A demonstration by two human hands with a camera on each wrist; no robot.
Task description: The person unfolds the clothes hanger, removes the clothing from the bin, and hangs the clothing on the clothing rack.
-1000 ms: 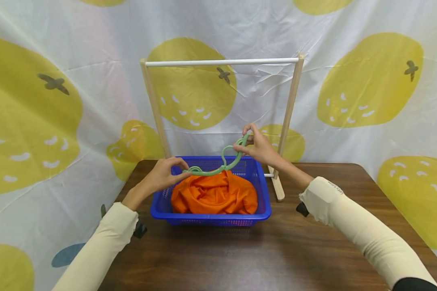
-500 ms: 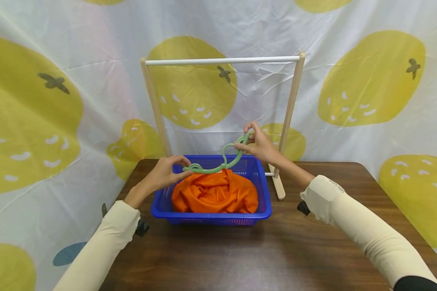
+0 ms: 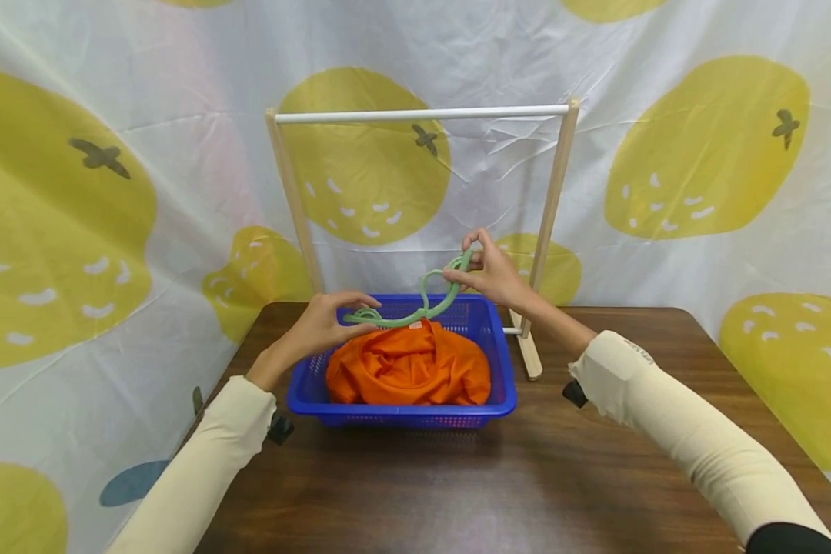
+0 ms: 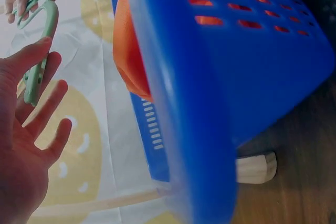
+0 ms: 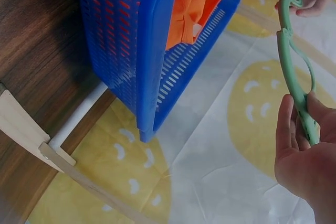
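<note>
Fruit-print curtain (image 3: 194,192) behind brown table (image 3: 415,492). Left hand (image 3: 318,327) pinches near end of green hanger (image 5: 291,74), at 12 o'clock of orange cloth (image 3: 408,373) in blue basket (image 3: 402,411); long axis, bent mid-span, runs toward 2 o'clock; right hand (image 3: 495,275) pinches that end.

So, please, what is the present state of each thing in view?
Green hanger: held at both ends, tilted.
Left grip: holding one hanger end.
Right grip: holding the other end.
Blue basket: upright on the table.
Orange cloth: bunched inside the basket.
Rack: standing upright.
Patterned curtain: hanging, wrinkled.

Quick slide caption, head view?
Left hand and right hand hold a green hanger above orange cloth in a blue basket.
</note>
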